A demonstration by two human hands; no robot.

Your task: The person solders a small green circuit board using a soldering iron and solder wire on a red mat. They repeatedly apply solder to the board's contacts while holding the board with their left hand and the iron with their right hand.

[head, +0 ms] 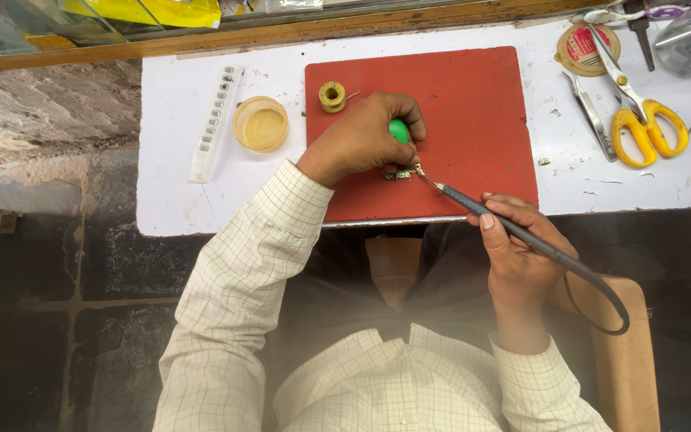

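You work over the red mat [473, 104] on the white table [177, 204]. Your left hand [365, 136] is closed around a green-handled tool [398, 130], pinning the small part [398, 173] to the mat; your right hand [517, 240] grips the soldering iron [513, 230], tip touching that part. The joint looks under way, not finished; the solder spool [332, 96] lies apart.

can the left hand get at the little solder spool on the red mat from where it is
Probably yes. The solder spool stands just beyond the left hand on the red mat, with bare mat between. But that hand is closed on a green-handled tool, so it isn't free.
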